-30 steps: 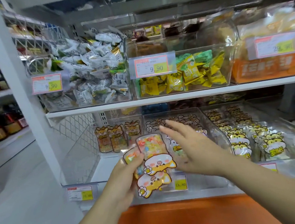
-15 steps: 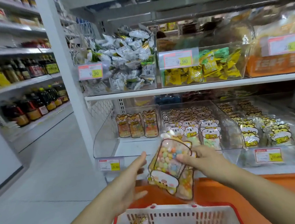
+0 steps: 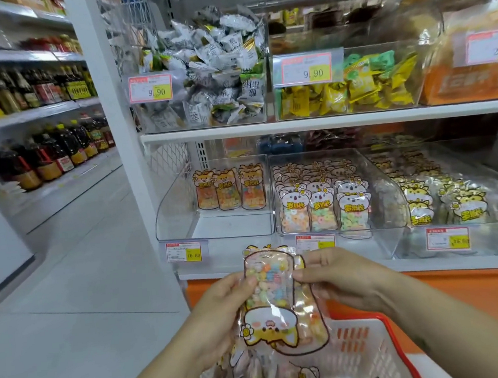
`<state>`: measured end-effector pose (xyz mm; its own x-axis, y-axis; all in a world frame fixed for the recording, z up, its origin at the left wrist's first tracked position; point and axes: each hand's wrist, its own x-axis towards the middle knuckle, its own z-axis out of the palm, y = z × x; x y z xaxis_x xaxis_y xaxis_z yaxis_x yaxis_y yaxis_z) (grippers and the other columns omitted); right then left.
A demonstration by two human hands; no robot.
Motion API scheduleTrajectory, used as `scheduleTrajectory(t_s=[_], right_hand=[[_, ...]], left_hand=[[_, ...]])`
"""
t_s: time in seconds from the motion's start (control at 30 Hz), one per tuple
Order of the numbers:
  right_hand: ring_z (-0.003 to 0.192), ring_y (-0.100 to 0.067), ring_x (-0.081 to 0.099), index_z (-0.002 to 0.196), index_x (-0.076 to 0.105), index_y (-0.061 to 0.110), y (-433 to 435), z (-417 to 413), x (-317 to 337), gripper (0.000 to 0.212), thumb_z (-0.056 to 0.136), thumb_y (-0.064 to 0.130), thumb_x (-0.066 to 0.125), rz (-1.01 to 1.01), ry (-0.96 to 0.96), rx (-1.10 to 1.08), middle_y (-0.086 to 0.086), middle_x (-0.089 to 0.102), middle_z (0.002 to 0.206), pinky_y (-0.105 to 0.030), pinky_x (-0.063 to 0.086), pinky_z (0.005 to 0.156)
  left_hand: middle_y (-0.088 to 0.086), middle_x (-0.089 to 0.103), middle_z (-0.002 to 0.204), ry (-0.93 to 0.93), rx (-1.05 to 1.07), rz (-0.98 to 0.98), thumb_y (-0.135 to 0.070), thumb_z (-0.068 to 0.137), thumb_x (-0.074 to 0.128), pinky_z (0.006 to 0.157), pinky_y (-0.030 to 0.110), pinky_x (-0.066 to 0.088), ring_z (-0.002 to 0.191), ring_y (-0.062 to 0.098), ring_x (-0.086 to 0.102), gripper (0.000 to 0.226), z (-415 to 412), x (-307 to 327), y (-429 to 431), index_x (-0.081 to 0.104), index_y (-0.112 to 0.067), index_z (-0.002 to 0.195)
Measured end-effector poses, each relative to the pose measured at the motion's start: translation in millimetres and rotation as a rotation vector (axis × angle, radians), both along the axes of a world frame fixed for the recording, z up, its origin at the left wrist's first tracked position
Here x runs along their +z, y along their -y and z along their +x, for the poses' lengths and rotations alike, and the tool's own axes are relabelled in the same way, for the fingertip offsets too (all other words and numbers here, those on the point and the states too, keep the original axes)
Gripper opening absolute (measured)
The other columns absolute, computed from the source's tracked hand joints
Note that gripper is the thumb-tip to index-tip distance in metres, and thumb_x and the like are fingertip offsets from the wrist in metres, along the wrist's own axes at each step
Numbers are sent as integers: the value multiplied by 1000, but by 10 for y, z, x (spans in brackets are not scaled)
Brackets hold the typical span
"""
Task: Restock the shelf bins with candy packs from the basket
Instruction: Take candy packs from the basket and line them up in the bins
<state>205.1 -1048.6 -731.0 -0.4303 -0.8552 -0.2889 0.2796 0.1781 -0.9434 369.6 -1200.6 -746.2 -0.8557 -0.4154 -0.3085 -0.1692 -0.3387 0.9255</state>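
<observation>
Pinching candy packs (image 3: 275,291) with my left hand (image 3: 221,307) and right hand (image 3: 338,274) above the basket (image 3: 368,316), I judge the sparse bin (image 3: 184,212) beyond it comes next.

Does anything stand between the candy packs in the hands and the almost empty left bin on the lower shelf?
Nothing visible does. The left hand and right hand hold the candy packs over the basket, in front of the left bin. The way to it is free; only its low clear front wall must be passed over.
</observation>
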Motion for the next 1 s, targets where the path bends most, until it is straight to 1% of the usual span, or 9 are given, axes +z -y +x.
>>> scheduleTrajectory(t_s=[0.07,0.23,0.37,0.5,0.63,0.7,0.77,0.83,1.0], right_hand=[[54,-9,65,85,66,-3,8,-48,-23,12,92,-7,58,-20,51,-73,-8,70,69,-18,50,48],[66,-19,71,87,65,1,-29,-119,29,13,95,-2,56,-66,109,-259,-16,72,83,-28,57,53],[75,-18,72,107,66,2,-41,-121,45,17,98,1,51,-158,53,-387,-11,75,92,-30,59,61],[73,-15,71,105,66,6,-47,-65,129,22,98,-1,47,-320,84,-484,-8,75,90,-31,60,63],[72,-17,71,106,66,1,35,149,109,19,96,-4,49,-323,62,-410,-14,73,90,-29,58,59],[70,-18,71,98,66,2,99,260,-20,13,96,-1,53,-218,18,-458,-13,73,86,-31,56,59],[69,-21,70,99,66,3,143,329,-135,10,97,4,56,-129,39,-472,-13,73,86,-35,56,61],[67,-22,70,98,66,4,160,360,-197,10,98,5,56,-98,95,-463,-12,74,83,-36,57,59],[68,-28,72,102,65,0,209,397,-310,10,92,1,64,-23,136,-577,-18,75,86,-40,58,63]], left_hand=[[21,72,115,-6,50,43,-16,102,52,90,46,58,110,36,68,30,20,-16,61,62,0,124],[21,73,111,-28,150,87,-11,89,65,89,48,56,94,30,72,33,148,-51,315,64,0,120],[22,74,106,-25,106,44,0,85,65,67,33,61,85,27,74,36,198,-104,282,62,2,121],[20,75,105,-33,125,11,5,85,66,67,30,60,88,27,74,38,194,-109,146,62,0,123],[8,69,63,-82,130,112,11,92,57,38,16,44,41,10,60,23,168,-32,6,61,5,113],[6,64,54,-90,111,177,10,93,55,37,17,45,35,11,55,20,144,-12,-62,61,5,111],[15,70,65,-81,90,205,4,90,60,47,26,55,49,20,67,25,121,-39,-103,61,7,114],[22,75,91,-62,94,228,-4,88,64,61,37,61,75,30,75,32,106,-98,-123,64,4,119],[12,73,117,-97,21,179,-28,92,69,93,46,57,109,27,71,38,64,-185,-255,66,-11,125]])
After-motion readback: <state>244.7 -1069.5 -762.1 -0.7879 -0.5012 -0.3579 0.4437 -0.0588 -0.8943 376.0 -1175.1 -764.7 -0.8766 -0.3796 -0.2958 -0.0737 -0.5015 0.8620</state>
